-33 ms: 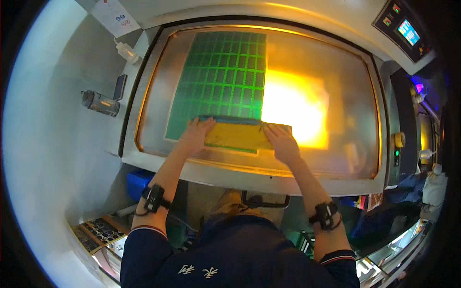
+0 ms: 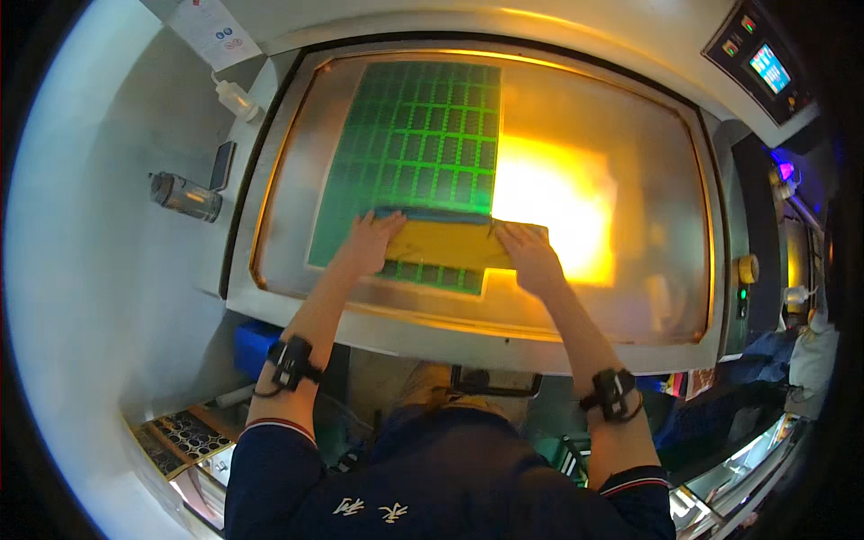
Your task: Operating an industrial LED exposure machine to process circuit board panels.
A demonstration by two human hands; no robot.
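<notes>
A wide yellow scraper with a blue-grey far edge lies across the lower part of a green panel with a grid of dark rectangles. My left hand grips the scraper's left end, fingers on top and pointing forward. At its right end my right hand holds on the same way, beside the brightly lit patch. Thumbs and undersides of both hands are hidden. The panel rests on a framed, glossy worktop, and a strip of it shows on the near side of the scraper.
To the left stand a dark bottle, a phone and a white squeeze bottle. A control panel with a lit screen is at the upper right. A yellow knob sits right of the worktop. A blue bin is below.
Both hands and the scraper have slid slightly away from me over the panel. More of the panel's near edge now shows below the scraper.
</notes>
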